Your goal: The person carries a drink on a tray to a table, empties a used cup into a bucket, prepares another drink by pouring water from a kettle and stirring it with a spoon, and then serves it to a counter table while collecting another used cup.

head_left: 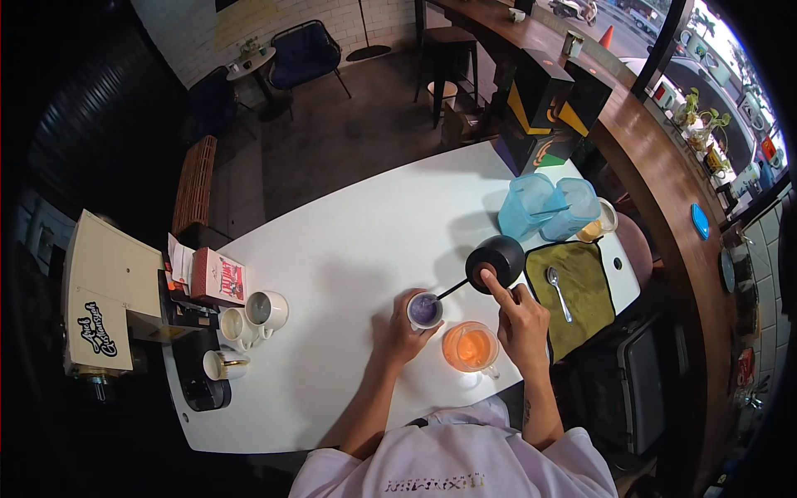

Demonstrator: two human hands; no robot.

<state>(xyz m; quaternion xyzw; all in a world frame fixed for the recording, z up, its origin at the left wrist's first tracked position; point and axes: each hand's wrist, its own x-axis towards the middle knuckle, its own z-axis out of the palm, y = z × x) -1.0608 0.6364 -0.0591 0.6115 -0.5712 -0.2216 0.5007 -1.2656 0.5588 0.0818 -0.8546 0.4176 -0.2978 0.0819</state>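
Note:
My left hand (404, 334) is wrapped round a small white cup (425, 310) with purple liquid in it. A black gooseneck kettle (501, 256) is held by my right hand (521, 319), one finger resting on its lid. The kettle's thin spout reaches left to the cup's rim. Just below, between my hands, stands a glass jug (471, 347) of orange liquid. To the right of the kettle lies an olive cloth (579, 312) with a metal spoon (559, 292) on it.
Two blue translucent pitchers (528, 206) stand at the white table's (332, 232) back right. White mugs (266, 310), a red-and-white box (219, 276) and a cream machine (110, 290) are at the left. Black boxes (540, 95) stand beyond the far right edge of the pitchers.

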